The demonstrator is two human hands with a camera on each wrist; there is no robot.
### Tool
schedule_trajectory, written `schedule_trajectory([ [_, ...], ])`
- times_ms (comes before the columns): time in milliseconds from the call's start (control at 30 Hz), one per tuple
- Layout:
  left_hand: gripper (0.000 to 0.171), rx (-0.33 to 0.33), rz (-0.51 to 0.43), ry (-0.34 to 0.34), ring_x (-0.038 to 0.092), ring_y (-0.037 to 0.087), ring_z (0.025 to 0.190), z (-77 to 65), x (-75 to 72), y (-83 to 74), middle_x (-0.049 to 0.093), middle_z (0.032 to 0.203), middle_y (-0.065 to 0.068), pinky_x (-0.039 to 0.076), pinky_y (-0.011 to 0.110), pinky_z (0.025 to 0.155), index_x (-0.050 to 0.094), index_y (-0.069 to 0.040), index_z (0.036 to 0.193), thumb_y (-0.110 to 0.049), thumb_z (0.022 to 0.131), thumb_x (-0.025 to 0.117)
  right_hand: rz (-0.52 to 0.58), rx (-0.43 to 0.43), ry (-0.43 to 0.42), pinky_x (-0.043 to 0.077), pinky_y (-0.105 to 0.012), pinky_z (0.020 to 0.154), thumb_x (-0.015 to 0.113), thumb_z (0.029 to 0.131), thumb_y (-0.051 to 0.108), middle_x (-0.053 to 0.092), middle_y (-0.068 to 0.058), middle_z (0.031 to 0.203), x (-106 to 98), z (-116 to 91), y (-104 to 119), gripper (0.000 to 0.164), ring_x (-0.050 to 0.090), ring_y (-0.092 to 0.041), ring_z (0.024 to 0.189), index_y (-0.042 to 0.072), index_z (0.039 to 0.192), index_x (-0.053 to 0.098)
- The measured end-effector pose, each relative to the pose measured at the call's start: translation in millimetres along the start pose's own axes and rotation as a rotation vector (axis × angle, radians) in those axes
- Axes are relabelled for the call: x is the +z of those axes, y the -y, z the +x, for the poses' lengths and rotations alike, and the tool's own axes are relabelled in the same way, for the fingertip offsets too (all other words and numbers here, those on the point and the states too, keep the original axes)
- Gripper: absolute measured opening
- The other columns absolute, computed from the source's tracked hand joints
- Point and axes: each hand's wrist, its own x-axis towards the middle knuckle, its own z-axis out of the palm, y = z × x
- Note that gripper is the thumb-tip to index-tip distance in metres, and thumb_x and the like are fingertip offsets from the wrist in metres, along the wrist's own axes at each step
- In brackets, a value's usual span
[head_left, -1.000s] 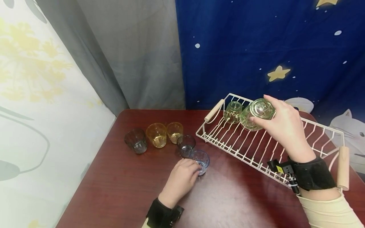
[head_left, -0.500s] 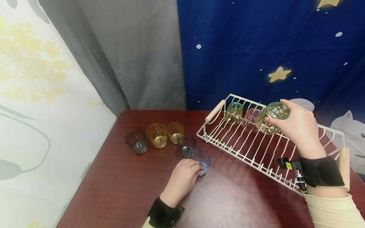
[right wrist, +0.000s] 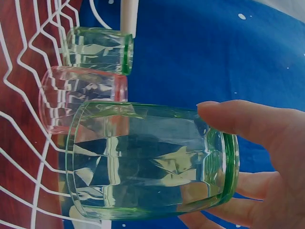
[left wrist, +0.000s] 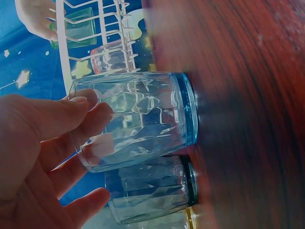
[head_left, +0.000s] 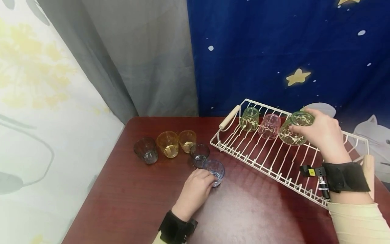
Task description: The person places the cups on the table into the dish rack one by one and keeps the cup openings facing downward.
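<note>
My right hand grips a green glass near its base, thumb on one side and fingers on the other. That glass is upside down, its rim at the wires of the white dish rack. Beside it in the rack, a pink glass and another green glass stand inverted. On the table, a light blue glass stands upright, and my left hand pinches it near the rim. Just behind it is a dark grey-blue glass, very close to it.
Two yellow glasses and a dark grey glass stand upright farther left on the brown table. The rack has wooden handles at both ends. Curtains hang behind the table.
My right hand has moved right along the rack and slightly down with the green glass, uncovering the pink glass. The left hand stays at the blue glass.
</note>
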Motion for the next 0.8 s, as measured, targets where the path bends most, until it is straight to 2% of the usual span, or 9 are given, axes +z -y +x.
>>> schedule_trajectory([
  [167,0.004,-0.008,-0.011,0.003,0.064,0.009,0.095,-0.9,0.7,-1.4,0.070,0.088,-0.012,0.052,0.036,0.097,0.072,-0.022,0.090,-0.020,0.087,0.070,-0.022,-0.032,0.041,0.041,-0.068,0.084,0.072,0.081,0.049,0.045,-0.036,0.138,4.1,7.6,0.9,0.086,0.042,-0.059,0.116,0.007,0.147,0.037],
  [300,0.005,-0.007,-0.020,-0.001,0.064,0.009,0.094,-0.3,0.9,-1.8,0.070,0.088,-0.011,0.052,0.036,0.097,0.072,-0.021,0.089,-0.020,0.085,0.071,-0.036,-0.037,0.092,0.036,-0.072,0.092,0.071,0.082,0.047,0.037,-0.037,0.143,5.3,11.9,0.4,0.090,0.036,-0.061,0.122,0.003,0.149,0.032],
  [533,0.005,-0.003,-0.020,0.005,0.064,0.009,0.093,0.4,1.1,-1.5,0.070,0.088,-0.011,0.051,0.034,0.098,0.072,-0.021,0.089,-0.020,0.085,0.072,-0.056,-0.004,0.142,0.035,-0.073,0.094,0.071,0.082,0.045,0.035,-0.039,0.143,5.2,16.3,-6.1,0.090,0.034,-0.063,0.121,0.001,0.149,0.030],
  [800,0.005,0.001,-0.006,0.020,0.064,0.009,0.094,0.9,0.1,-1.0,0.070,0.088,-0.011,0.051,0.035,0.099,0.071,-0.022,0.090,-0.022,0.085,0.072,-0.053,-0.015,0.141,0.036,-0.072,0.095,0.072,0.080,0.040,0.039,-0.040,0.139,10.7,23.3,-18.2,0.088,0.036,-0.062,0.119,-0.003,0.145,0.033],
])
